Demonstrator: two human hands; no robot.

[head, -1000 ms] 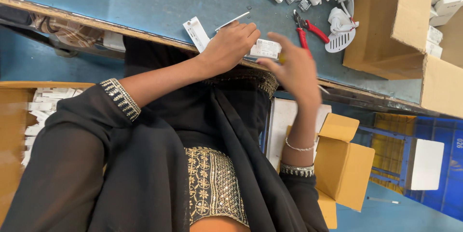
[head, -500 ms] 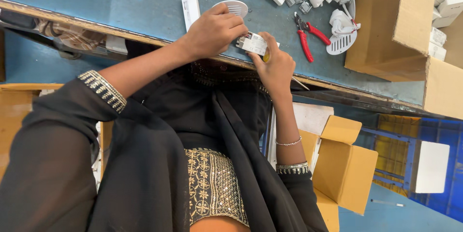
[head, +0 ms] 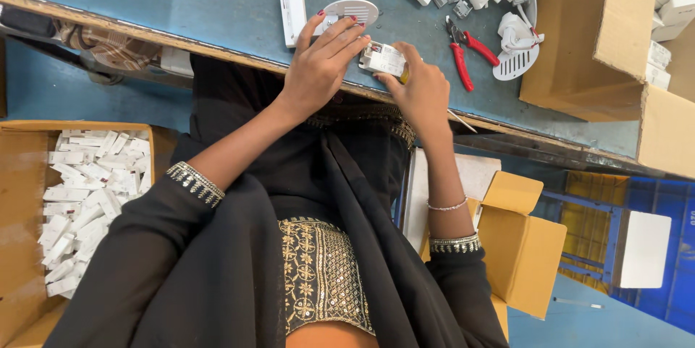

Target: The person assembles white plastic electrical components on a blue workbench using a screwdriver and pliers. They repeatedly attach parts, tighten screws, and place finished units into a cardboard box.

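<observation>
Two hands meet on a small white part at the bench edge.

The left hand has its fingers loosely spread, tips against the near end of the white part; the thumb reaches up toward a round slotted cover just past the fingertips. The right hand is curled closed around the part's other end, a yellow bit showing under the thumb. A white strip lies just beyond the left thumb; red pliers lie near the right knuckles on the blue bench.
</observation>
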